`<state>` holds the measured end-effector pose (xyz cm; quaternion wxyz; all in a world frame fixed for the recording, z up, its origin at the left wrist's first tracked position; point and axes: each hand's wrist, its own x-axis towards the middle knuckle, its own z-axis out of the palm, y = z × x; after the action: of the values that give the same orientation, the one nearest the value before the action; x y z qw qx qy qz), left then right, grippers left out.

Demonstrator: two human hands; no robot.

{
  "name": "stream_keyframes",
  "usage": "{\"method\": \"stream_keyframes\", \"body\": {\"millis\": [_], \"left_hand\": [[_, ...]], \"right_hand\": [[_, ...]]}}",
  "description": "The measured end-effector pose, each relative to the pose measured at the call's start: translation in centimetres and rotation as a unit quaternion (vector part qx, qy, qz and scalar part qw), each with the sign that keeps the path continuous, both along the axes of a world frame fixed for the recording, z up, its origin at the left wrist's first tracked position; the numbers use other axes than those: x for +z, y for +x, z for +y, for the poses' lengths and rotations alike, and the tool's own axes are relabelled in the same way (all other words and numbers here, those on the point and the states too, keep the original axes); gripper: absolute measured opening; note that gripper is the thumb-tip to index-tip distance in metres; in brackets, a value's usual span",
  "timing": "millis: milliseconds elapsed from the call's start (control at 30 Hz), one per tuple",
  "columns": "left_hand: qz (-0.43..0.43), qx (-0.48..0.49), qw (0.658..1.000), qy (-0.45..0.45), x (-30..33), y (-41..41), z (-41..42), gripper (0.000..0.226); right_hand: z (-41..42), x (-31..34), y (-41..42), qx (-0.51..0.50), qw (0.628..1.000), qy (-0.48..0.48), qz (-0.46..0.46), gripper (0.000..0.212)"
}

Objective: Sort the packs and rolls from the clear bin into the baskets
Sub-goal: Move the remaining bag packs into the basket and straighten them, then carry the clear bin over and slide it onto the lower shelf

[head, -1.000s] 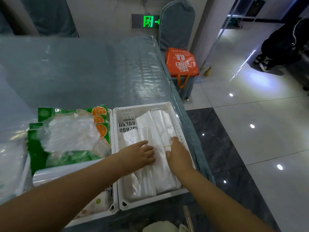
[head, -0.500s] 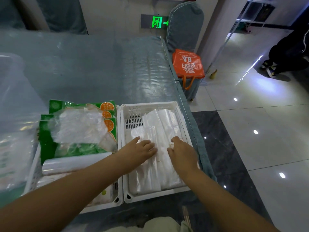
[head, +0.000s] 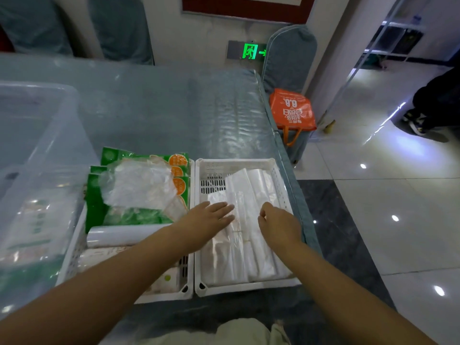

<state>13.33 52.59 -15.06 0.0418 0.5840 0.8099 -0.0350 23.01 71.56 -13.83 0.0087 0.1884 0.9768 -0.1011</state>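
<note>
My left hand (head: 207,220) lies flat, fingers spread, grip apart, on the clear packs (head: 239,220) in the right basket (head: 249,288). My right hand (head: 278,224) at 3 o'clock, fingers curled loosely, clamps nothing. Green packs (head: 139,180) and a roll (head: 124,235) fill the left basket (head: 164,296); clear bin (head: 37,150) at 9 o'clock on the counter (head: 161,108).

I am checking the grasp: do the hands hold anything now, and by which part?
Nothing is held. The left hand lies flat and open on the clear packs in the right basket; the right hand hovers curled, its fingers empty.
</note>
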Motion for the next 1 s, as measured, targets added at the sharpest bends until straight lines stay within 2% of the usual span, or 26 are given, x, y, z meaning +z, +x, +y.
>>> {"method": "stream_keyframes", "body": {"millis": [167, 267, 367, 533, 800, 1000], "left_hand": [[0.044, 0.104, 0.992, 0.059, 5.4, -0.2, -2.4, 0.06], [0.06, 0.167, 0.981, 0.076, 9.2, -0.1, -5.4, 0.046], [0.077, 0.236, 0.964, 0.096, 12.9, -0.1, -9.5, 0.044], [0.088, 0.344, 0.927, 0.118, 17.5, 0.3, -17.5, 0.037], [0.09, 0.417, 0.891, 0.157, 18.9, -0.7, -29.7, 0.031], [0.074, 0.426, 0.89, 0.149, 18.1, -3.1, -40.3, 0.028]], "right_hand": [[-2.0, 3.8, -2.1, 0.035, 0.998, -0.017, 0.043, 0.017], [-4.3, 6.5, -3.7, 0.067, 0.992, -0.026, 0.105, 0.015], [-7.4, 9.0, -5.4, 0.115, 0.979, -0.046, 0.161, 0.015], [-13.5, 11.9, -7.5, 0.165, 0.963, -0.079, 0.197, 0.013], [-24.6, 13.5, -9.9, 0.228, 0.944, -0.1, 0.217, 0.012], [-34.0, 13.0, -12.1, 0.201, 0.956, -0.12, 0.176, 0.014]]}}
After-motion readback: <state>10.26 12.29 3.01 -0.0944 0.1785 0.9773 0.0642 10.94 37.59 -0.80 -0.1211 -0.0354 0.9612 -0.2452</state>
